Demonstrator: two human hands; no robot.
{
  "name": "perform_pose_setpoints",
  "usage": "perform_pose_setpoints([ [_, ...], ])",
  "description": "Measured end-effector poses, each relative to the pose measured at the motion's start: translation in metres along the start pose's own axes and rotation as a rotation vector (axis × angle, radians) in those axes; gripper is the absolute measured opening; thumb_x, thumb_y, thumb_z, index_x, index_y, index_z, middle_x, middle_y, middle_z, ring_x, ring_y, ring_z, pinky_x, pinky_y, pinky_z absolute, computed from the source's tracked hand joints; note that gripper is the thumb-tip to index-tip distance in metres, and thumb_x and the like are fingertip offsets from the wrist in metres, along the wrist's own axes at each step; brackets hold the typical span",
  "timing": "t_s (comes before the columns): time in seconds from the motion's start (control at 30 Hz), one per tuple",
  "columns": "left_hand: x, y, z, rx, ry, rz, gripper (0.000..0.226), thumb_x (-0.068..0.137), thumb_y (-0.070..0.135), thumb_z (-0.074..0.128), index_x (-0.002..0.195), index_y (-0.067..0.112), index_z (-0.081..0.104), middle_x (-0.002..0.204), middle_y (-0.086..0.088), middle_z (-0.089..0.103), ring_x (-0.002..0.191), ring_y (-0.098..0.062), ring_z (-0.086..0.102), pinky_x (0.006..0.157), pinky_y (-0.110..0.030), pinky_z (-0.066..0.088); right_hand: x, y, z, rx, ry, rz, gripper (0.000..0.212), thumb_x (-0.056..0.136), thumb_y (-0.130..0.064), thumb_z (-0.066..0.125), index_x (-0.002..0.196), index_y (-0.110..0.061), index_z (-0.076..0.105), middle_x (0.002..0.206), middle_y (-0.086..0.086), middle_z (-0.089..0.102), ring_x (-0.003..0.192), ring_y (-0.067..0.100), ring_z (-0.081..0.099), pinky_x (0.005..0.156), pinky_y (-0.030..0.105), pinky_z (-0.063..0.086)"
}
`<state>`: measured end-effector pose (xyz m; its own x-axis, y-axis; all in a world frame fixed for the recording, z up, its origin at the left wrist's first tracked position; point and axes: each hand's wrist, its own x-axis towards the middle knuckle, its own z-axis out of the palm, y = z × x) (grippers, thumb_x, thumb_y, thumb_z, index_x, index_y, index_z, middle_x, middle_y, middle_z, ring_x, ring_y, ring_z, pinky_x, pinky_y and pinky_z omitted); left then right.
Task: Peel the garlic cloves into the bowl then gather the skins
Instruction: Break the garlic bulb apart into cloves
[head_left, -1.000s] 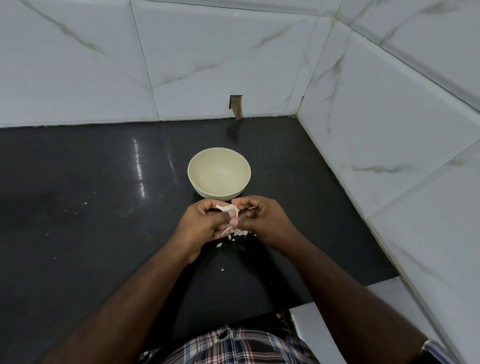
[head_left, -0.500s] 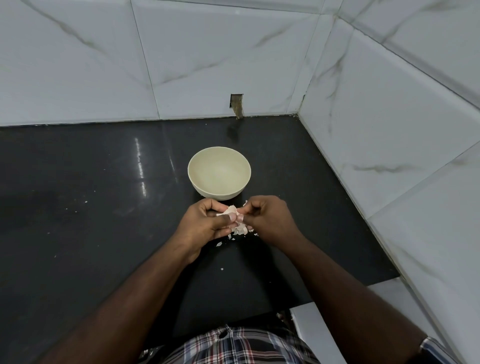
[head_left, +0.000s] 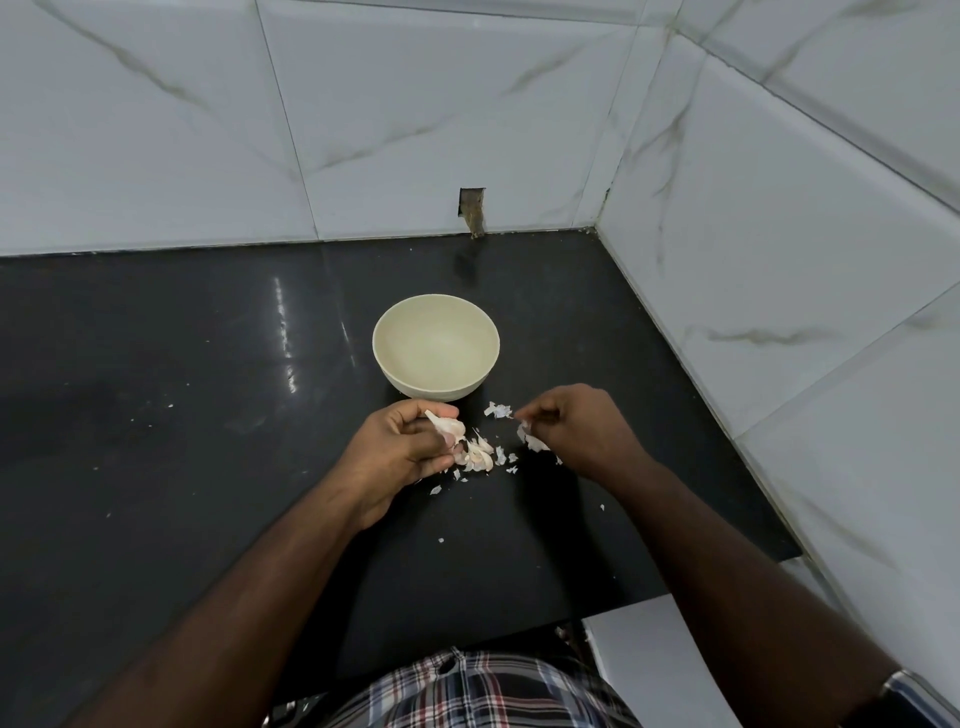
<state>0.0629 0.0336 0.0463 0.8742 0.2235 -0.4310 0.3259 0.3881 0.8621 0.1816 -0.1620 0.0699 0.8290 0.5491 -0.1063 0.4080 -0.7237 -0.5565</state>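
While the left hand (head_left: 402, 451) curls its fingers and thumb around a garlic clove (head_left: 445, 426) with papery skin still on it, the right hand (head_left: 574, 434) sits just apart, its fingertips pinching a strip of peel (head_left: 531, 439). Between and just below the two hands, loose skins (head_left: 480, 457) lie scattered on the black counter (head_left: 182, 415). Just beyond the left hand's knuckles stands the cream bowl (head_left: 410, 384), upright, with nothing visible inside. A plaid shirt (head_left: 483, 691) shows nearest the camera.
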Motion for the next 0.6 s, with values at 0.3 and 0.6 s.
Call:
perform_pose_setpoints([
  [0.3, -0.003, -0.003, -0.001, -0.008, -0.002, 0.036, 0.025, 0.086, 0.000, 0.072, 0.109, 0.009, 0.071, 0.098, -0.017, 0.060, 0.099, -0.030, 0.067, 0.076, -0.024, 0.058, -0.001, -0.010, 0.009, 0.037, 0.078, -0.058, 0.023, 0.093, -0.015, 0.063, 0.110, -0.023, 0.076, 0.105, -0.010, 0.075, 0.099, 0.003, 0.066, 0.084, 0.013, 0.045],
  [0.6, -0.006, -0.003, 0.005, 0.099, 0.045, 0.148, 0.019, 0.077, -0.001, 0.081, 0.093, 0.002, 0.071, 0.079, -0.008, 0.074, 0.074, -0.016, 0.072, 0.070, -0.023, 0.060, -0.010, -0.037, 0.027, 0.684, -0.165, -0.021, 0.025, 0.080, -0.012, 0.083, 0.104, -0.015, 0.077, 0.085, 0.001, 0.078, 0.075, 0.007, 0.070, 0.076, 0.026, 0.057],
])
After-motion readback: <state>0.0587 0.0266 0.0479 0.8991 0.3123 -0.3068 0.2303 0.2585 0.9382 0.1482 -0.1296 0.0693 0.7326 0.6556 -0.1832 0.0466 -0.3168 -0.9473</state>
